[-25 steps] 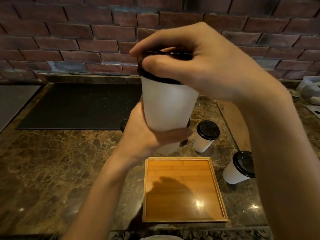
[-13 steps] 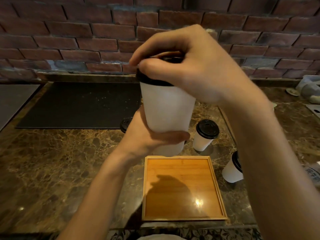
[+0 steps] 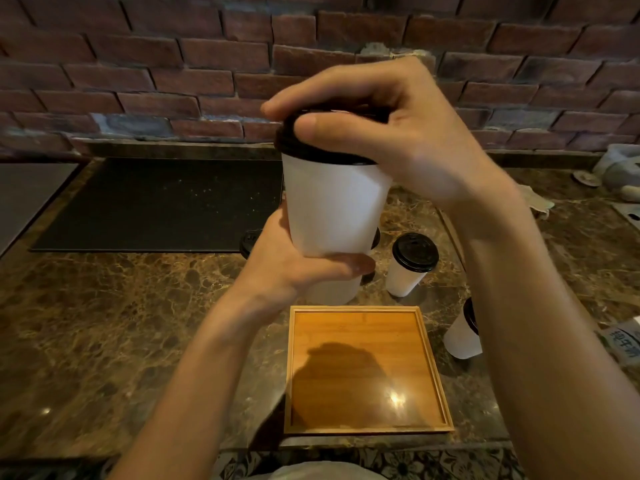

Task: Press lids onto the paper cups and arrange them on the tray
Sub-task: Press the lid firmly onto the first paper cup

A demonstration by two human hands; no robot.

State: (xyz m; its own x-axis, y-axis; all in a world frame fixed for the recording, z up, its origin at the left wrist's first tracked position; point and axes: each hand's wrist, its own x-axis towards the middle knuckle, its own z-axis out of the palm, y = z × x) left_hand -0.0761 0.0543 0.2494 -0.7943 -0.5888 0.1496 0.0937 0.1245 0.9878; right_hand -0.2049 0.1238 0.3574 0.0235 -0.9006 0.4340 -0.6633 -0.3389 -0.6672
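Holding a white paper cup [image 3: 332,209] up in the air above the counter [image 3: 104,323], the left hand [image 3: 294,271] wraps round the cup's lower part, with the thumb lying across the front near the base. The right hand [image 3: 398,143] comes in from above and grips the black lid [image 3: 322,148] that sits on the cup's rim: its fingers curl over the top and the thumb presses against the lid's near edge. Whether the lid is seated all the way round is hidden by the fingers. Below the raised cup, closer to the person, a square wooden tray [image 3: 437,368] lies flat on the brown marble counter, with the shadow of the hands across it. A second cup [image 3: 408,271] with a black lid stands upright just beyond the tray's far right corner. A third cup [image 3: 462,336], also lidded, stands to the right of the tray, partly hidden by the right forearm. A fourth cup [image 3: 332,292] shows behind the left hand, just past the tray's far edge. A black mat [image 3: 156,202] lies further back on the left, against a brick wall [image 3: 173,64].
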